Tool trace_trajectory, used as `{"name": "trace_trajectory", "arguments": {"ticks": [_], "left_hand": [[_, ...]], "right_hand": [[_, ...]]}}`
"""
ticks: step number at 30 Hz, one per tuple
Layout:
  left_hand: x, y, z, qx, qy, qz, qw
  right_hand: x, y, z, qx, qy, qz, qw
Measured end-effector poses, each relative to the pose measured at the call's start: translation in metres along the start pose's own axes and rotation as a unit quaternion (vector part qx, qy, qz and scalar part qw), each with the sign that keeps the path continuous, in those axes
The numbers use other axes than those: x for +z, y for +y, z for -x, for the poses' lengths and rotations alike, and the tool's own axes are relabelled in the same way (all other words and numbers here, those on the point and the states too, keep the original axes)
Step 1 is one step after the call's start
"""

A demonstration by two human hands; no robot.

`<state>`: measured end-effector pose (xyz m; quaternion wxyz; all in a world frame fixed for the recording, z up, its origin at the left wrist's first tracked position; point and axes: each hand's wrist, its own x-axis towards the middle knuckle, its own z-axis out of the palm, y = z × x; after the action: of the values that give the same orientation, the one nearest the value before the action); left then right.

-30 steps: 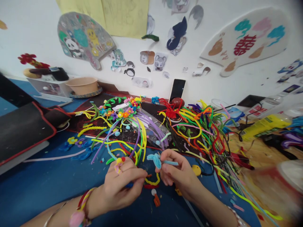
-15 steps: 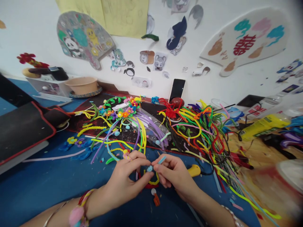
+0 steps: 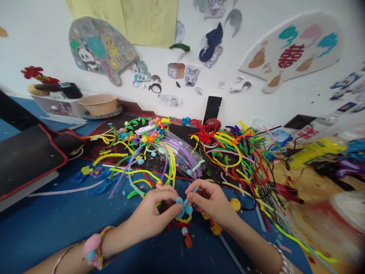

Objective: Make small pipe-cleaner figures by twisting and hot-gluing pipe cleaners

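Observation:
Between the fingertips of my left hand (image 3: 159,209) is a small light-blue fuzzy piece (image 3: 186,209) with rounded loops. My right hand (image 3: 209,199) pinches a light-blue pipe-cleaner strip (image 3: 195,190) that runs down to the looped piece. Both hands are close together above the blue tabletop (image 3: 114,232). Beneath them, partly hidden, lie a yellow curved piece (image 3: 186,219) and red bits. Yellow-handled objects (image 3: 216,228) show under my right hand. An orange-red bit (image 3: 188,241) lies nearer to me.
Bundles of coloured pipe cleaners (image 3: 253,152) spread at the right. A flower garland (image 3: 148,135) lies beyond my hands. A phone (image 3: 212,109) leans on the wall. At the right stand a yellow bottle (image 3: 318,152) and a blurred cup (image 3: 339,217); a tan bowl (image 3: 98,104) is back left.
The light-blue piece now shows several rounded loops between my hands, where a small bunch was seen. My right hand has turned, and the yellow-handled objects below it are more visible.

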<state>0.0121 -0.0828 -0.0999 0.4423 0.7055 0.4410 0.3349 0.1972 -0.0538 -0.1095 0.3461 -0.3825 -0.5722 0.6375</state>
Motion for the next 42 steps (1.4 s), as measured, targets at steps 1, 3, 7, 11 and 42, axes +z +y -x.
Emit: {"name": "trace_trajectory", "arguments": {"ticks": [1, 3, 7, 11, 42], "left_hand": [[0.0, 0.0, 0.0, -0.002, -0.002, -0.002, 1.0], [0.001, -0.001, 0.0, -0.004, -0.005, -0.009, 1.0], [0.003, 0.0, 0.0, 0.003, 0.02, -0.036, 0.999], [0.004, 0.0, 0.001, 0.015, 0.036, -0.078, 0.996], [0.0, -0.002, -0.009, -0.215, -0.055, 0.214, 0.951]], "right_hand": [[-0.001, 0.0, 0.0, -0.007, -0.002, 0.011, 1.0], [-0.004, -0.001, 0.0, -0.023, -0.008, 0.043, 0.999], [-0.013, -0.004, -0.002, -0.082, -0.041, 0.143, 0.986], [-0.02, -0.004, -0.006, -0.231, -0.039, 0.275, 0.933], [-0.015, -0.002, -0.004, -0.384, -0.045, 0.395, 0.833]]}}
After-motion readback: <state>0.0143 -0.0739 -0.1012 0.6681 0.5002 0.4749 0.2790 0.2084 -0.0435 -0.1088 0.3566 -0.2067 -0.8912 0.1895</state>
